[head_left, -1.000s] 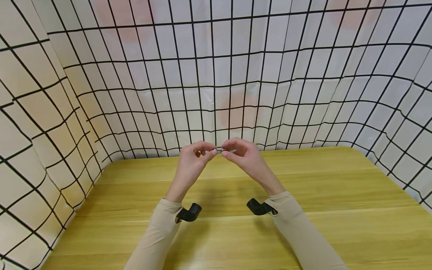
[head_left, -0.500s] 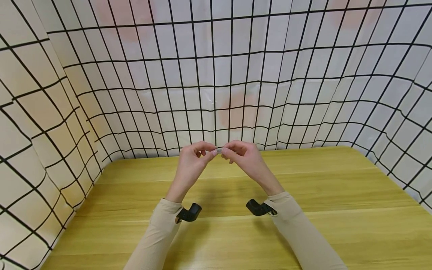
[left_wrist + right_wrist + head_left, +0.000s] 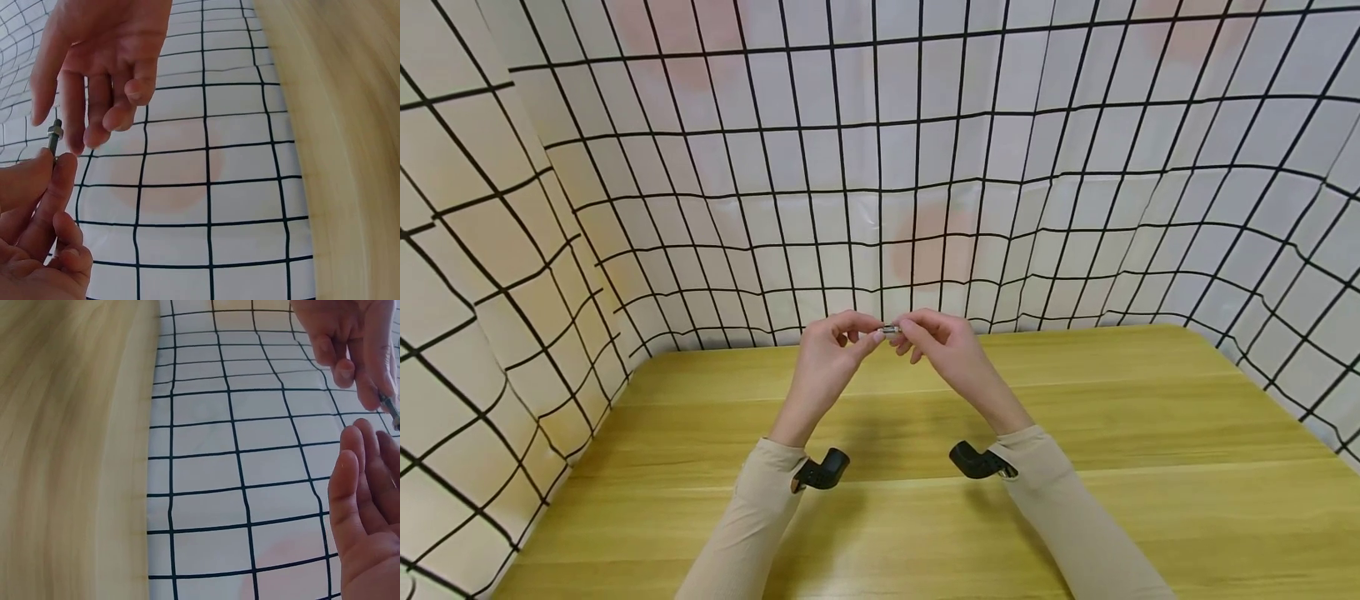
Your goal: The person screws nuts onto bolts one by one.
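Thumb and index finger of my left hand (image 3: 829,350) pinch one end of a small metal bolt (image 3: 52,145), held up over the far edge of the table. Near the bolt's free end sits a hex nut (image 3: 55,130), with a short length of thread showing past it. My right hand (image 3: 946,343) is beside that end. In the left wrist view the right hand's thumb (image 3: 47,87) and index finger (image 3: 73,122) stand apart on either side of the nut, a gap showing around it. The right hand's other fingers are loosely bent.
Under the arms lies a wood-grain table (image 3: 880,517). A white sheet with a black grid (image 3: 880,167) rises behind it and along both sides. Black wrist mounts (image 3: 824,469) stick out from the beige sleeves (image 3: 745,508).
The right hand's fingers closed further over the nut half a second ago, then drew slightly back and parted, so more of the bolt shows. The left hand keeps its pinch.
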`<state>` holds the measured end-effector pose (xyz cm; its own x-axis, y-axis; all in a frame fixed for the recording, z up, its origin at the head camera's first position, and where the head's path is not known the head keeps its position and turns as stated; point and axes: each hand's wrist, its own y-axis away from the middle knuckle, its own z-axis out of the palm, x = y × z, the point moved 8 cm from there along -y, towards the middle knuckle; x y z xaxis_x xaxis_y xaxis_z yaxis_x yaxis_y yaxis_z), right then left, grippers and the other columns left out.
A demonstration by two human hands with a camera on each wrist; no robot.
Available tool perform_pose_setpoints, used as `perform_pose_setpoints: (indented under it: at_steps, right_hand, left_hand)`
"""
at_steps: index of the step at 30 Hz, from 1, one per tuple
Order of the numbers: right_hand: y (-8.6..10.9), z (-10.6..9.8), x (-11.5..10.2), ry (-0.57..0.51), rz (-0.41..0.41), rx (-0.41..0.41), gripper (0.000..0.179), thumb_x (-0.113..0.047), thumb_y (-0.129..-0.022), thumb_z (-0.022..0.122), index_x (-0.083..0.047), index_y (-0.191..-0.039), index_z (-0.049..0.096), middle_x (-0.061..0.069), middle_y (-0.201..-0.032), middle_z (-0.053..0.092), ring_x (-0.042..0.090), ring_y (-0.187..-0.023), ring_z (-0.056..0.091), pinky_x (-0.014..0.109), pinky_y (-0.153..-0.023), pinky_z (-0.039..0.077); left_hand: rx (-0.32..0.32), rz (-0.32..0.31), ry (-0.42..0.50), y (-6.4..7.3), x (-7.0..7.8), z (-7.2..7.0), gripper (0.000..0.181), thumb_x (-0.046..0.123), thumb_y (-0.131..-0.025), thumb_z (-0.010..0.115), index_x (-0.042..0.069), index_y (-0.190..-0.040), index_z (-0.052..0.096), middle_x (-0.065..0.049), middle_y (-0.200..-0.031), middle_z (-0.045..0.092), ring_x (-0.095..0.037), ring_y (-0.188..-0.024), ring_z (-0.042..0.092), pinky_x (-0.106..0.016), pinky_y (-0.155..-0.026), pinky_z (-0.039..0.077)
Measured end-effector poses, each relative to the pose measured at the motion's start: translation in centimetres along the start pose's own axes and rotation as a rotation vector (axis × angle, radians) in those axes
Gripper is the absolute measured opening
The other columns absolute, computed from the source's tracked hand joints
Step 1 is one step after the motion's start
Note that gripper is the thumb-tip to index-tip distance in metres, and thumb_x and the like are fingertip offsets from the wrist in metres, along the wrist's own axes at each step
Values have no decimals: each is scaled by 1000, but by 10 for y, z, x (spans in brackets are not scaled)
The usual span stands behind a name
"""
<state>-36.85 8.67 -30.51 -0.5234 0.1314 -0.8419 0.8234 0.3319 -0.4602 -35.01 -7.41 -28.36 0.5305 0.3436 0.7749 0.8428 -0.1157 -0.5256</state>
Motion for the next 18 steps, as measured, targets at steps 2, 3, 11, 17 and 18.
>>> perform_pose_setpoints:
  at_steps: [2,3,11,17,18]
  right_hand:
    - [0,0,0,-4,0,-13,27,-19,-102,57,-4,-124,63,12,-106,67,27,-93,63,38,-77,53]
    - [-1,0,-1,-4,0,-18,29,-16,-101,58,-5,-128,60,11,-110,67,26,-96,63,39,-79,53]
    - [4,1,-21,-2,-33,-15,29,-2,-95,63,-2,-124,60,13,-115,62,27,-102,59,36,-83,52]
    - [7,2,-36,-3,-72,6,21,1,-94,63,6,-114,62,16,-105,63,33,-95,61,30,-80,52]
    - [7,3,-36,-9,-70,7,20,1,-94,63,6,-114,62,16,-104,63,34,-94,61,30,-80,52]
  left_hand:
    - [3,9,4,-1,1,-1,5,16,-89,75,13,-93,77,3,-82,65,-18,-74,48,-32,-62,36]
    - [4,12,5,-1,1,-2,5,15,-89,75,13,-93,77,3,-81,65,-18,-74,48,-32,-63,36]
    - [3,-1,13,-1,2,-2,5,15,-89,75,13,-94,76,2,-81,64,-18,-75,48,-32,-64,36]
    - [2,10,13,-1,1,-2,5,15,-89,75,12,-93,76,3,-85,67,-18,-76,48,-34,-66,37]
    - [3,10,12,-1,1,-2,5,15,-89,75,12,-93,76,3,-85,68,-17,-76,48,-34,-66,38]
